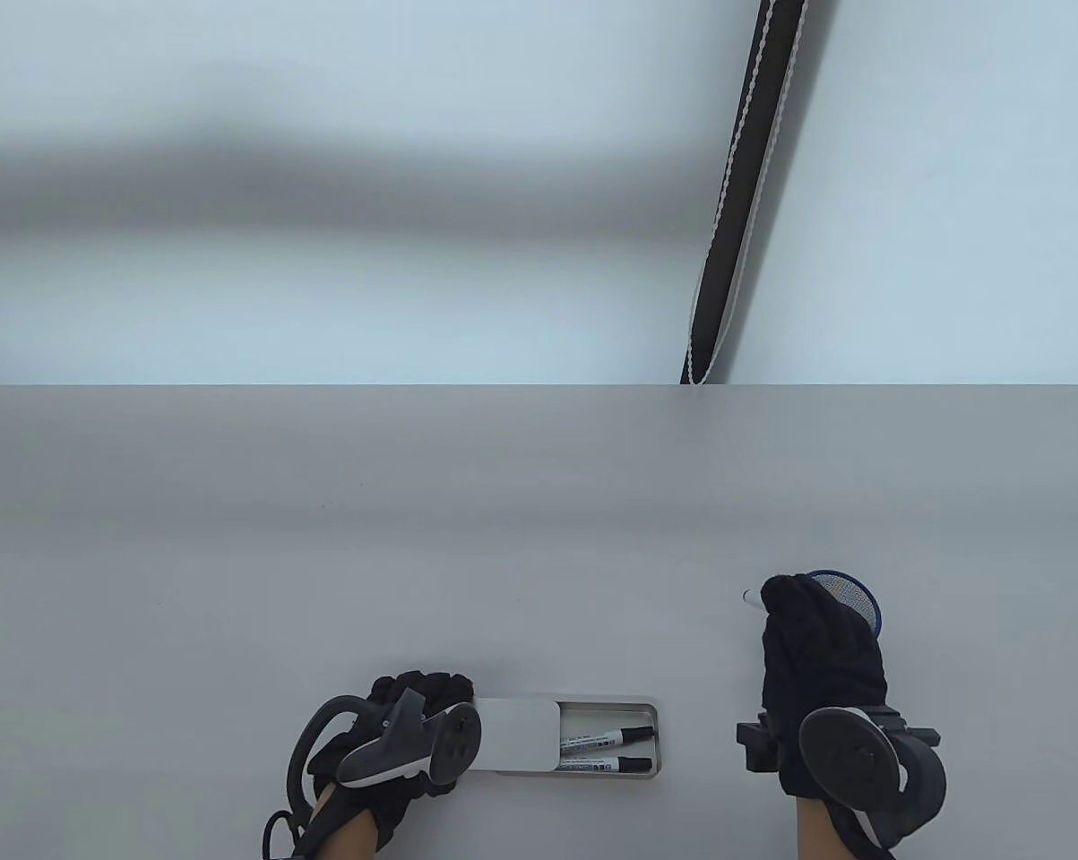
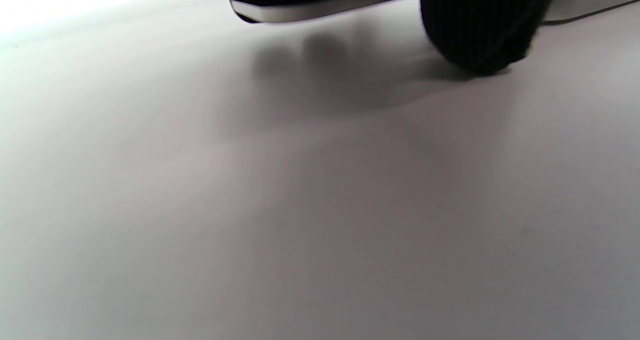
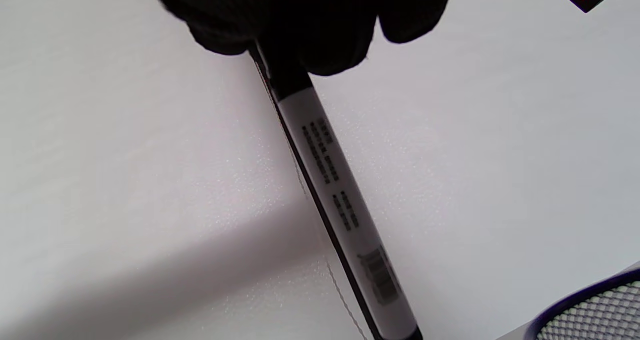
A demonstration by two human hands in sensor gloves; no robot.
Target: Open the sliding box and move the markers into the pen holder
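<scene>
Holding a marker point(image 3: 340, 190) beside the pen holder's point(image 1: 866, 602) rim, right hand point(image 1: 821, 654) grip closed

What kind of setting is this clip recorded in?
Probably a plain recording bench or desk: a bare grey table against a blank pale wall, holding only a sliding box of markers and a mesh pen holder.

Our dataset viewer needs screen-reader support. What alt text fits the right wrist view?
The gloved right hand pinches the dark cap end of a white marker, which slants down across a pale table. The blue rim of a mesh pen holder shows at the bottom right corner.
</scene>
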